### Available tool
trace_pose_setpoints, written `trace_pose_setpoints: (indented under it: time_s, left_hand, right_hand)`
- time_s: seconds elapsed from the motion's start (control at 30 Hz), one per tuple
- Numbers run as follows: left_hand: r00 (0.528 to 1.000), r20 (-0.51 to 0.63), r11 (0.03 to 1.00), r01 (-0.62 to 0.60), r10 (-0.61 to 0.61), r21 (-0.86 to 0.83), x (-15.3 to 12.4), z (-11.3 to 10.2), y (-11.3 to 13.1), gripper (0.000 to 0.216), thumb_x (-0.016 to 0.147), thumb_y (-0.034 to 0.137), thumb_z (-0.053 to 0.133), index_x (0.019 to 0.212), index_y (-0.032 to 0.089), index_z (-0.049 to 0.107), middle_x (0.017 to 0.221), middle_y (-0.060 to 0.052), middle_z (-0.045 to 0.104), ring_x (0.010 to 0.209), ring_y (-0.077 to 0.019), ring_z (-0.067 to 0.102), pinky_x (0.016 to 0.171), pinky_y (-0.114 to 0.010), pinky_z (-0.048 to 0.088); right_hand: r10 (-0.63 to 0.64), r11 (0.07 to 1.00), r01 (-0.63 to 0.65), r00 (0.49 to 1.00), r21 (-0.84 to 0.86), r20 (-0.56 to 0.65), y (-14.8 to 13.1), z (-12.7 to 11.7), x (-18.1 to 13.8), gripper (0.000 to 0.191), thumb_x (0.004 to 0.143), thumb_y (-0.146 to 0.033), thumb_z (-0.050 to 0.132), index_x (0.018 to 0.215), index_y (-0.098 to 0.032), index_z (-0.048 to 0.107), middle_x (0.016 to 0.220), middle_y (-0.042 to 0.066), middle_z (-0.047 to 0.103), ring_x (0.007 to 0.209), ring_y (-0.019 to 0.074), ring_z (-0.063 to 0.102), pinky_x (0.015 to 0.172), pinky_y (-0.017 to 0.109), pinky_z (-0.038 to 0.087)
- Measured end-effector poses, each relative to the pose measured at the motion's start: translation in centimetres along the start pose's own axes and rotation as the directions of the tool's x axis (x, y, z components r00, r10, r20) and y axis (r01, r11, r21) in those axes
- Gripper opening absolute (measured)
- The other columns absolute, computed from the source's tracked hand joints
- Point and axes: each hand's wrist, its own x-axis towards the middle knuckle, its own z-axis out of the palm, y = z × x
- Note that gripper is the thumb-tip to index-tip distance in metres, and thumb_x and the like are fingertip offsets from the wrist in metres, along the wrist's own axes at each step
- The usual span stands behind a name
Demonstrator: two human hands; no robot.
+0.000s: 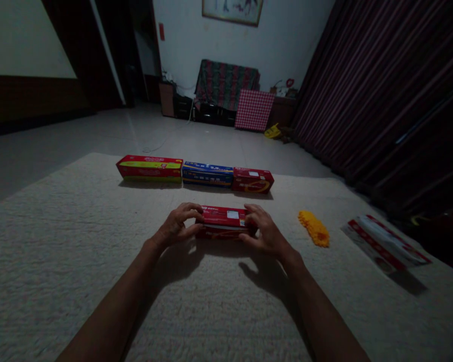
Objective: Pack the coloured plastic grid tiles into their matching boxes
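Observation:
A short red box lies on the cream carpet in front of me. My left hand grips its left end with curled fingers. My right hand grips its right end the same way. Farther away, three boxes lie end to end in a row: a long red and yellow box, a blue box and a red box.
A yellow fluffy item lies on the carpet to the right. Past it sits a flat red and white package. A dark striped curtain runs along the right. A covered cabinet and checkered panel stand at the far wall.

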Motion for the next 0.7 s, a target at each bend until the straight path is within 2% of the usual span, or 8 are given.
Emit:
trace_pose_setpoints:
  time_s: [0.07, 0.17, 0.27, 0.37, 0.43, 0.53, 0.63, 0.7]
  left_hand:
    - [0.999, 0.026, 0.999, -0.026, 0.025, 0.028, 0.0, -0.1, -0.1, 0.006, 0.085, 0.025, 0.068, 0.087, 0.023, 0.074, 0.107, -0.008, 0.071, 0.102, -0.023, 0.067, 0.09, -0.042, 0.055]
    - [0.998, 0.037, 0.997, -0.048, 0.046, 0.064, 0.0, -0.1, -0.1, 0.008, 0.087, 0.027, 0.066, 0.087, 0.024, 0.074, 0.107, -0.008, 0.071, 0.101, -0.0233, 0.068, 0.088, -0.041, 0.056]
    - [0.999, 0.023, 0.997, -0.048, 0.046, 0.067, 0.1, -0.1, -0.1, 0.009, 0.086, 0.027, 0.066, 0.086, 0.023, 0.074, 0.104, -0.008, 0.072, 0.097, -0.0233, 0.069, 0.084, -0.04, 0.057]
    - [0.999, -0.045, 1.0, -0.013, 0.012, -0.011, 0.5, -0.1, -0.1, 0.01, 0.086, 0.028, 0.066, 0.087, 0.022, 0.075, 0.105, -0.009, 0.073, 0.097, -0.0231, 0.07, 0.086, -0.038, 0.057]
    - [0.99, -0.137, 0.996, 0.03, -0.041, -0.083, 1.2, 0.1, -0.1, 0.012, 0.087, 0.03, 0.066, 0.09, 0.021, 0.075, 0.108, -0.01, 0.074, 0.1, -0.0233, 0.071, 0.085, -0.036, 0.058]
    - [0.955, -0.266, 0.983, 0.089, -0.131, -0.163, 2.8, 1.9, 0.2, 0.014, 0.086, 0.03, 0.066, 0.09, 0.02, 0.075, 0.106, -0.01, 0.074, 0.097, -0.0225, 0.071, 0.074, -0.03, 0.059]
    - [0.938, -0.307, 0.971, 0.096, -0.162, -0.221, 4.9, 5.8, 1.0, 0.013, 0.083, 0.027, 0.064, 0.086, 0.019, 0.074, 0.099, -0.009, 0.075, 0.088, -0.0198, 0.072, 0.065, -0.027, 0.058]
    - [0.954, -0.267, 0.967, 0.071, -0.138, -0.246, 6.4, 9.0, 1.6, 0.014, 0.081, 0.022, 0.061, 0.086, 0.02, 0.074, 0.095, -0.007, 0.076, 0.078, -0.0168, 0.071, 0.062, -0.025, 0.057]
  right_hand:
    - [0.002, 0.995, 0.011, 0.991, -0.097, 0.135, -1.3, -0.2, 1.2, 0.032, 0.072, -0.03, 0.077, 0.093, -0.022, 0.054, 0.133, 0.018, 0.056, 0.128, 0.0373, 0.048, 0.104, 0.059, 0.039]
    - [0.043, 0.984, 0.008, 0.96, -0.18, 0.278, -3.1, 0.1, 3.2, 0.03, 0.072, -0.025, 0.076, 0.093, -0.021, 0.055, 0.124, 0.016, 0.059, 0.115, 0.0323, 0.052, 0.097, 0.051, 0.042]
    - [0.068, 0.982, 0.004, 0.927, -0.19, 0.37, -3.6, 0.5, 4.8, 0.027, 0.074, -0.023, 0.074, 0.093, -0.022, 0.055, 0.116, 0.011, 0.06, 0.107, 0.027, 0.053, 0.09, 0.042, 0.043]
    - [0.076, 0.989, -0.016, 0.907, -0.146, 0.414, -2.6, -0.3, 5.7, 0.023, 0.076, -0.019, 0.072, 0.092, -0.022, 0.054, 0.106, 0.006, 0.062, 0.097, 0.0221, 0.055, 0.086, 0.037, 0.043]
    - [0.08, 0.994, -0.043, 0.912, -0.101, 0.401, -1.3, -1.8, 5.9, 0.025, 0.076, -0.015, 0.071, 0.093, -0.022, 0.054, 0.104, 0.005, 0.062, 0.095, 0.021, 0.057, 0.085, 0.035, 0.045]
    - [0.105, 0.994, -0.09, 0.951, -0.066, 0.289, 1.6, -5.7, 5.5, 0.032, 0.074, -0.013, 0.07, 0.101, -0.024, 0.055, 0.111, 0.005, 0.063, 0.101, 0.0224, 0.058, 0.087, 0.036, 0.048]
    - [0.183, 0.98, -0.165, 0.966, -0.108, 0.185, 5.3, -10.6, 4.6, 0.043, 0.074, -0.018, 0.071, 0.113, -0.027, 0.056, 0.118, 0.006, 0.064, 0.103, 0.0247, 0.061, 0.087, 0.039, 0.05]
    - [0.276, 0.947, -0.247, 0.952, -0.204, 0.132, 8.2, -13.4, 3.8, 0.045, 0.073, -0.021, 0.071, 0.116, -0.026, 0.058, 0.114, 0.007, 0.065, 0.099, 0.0263, 0.062, 0.086, 0.041, 0.051]
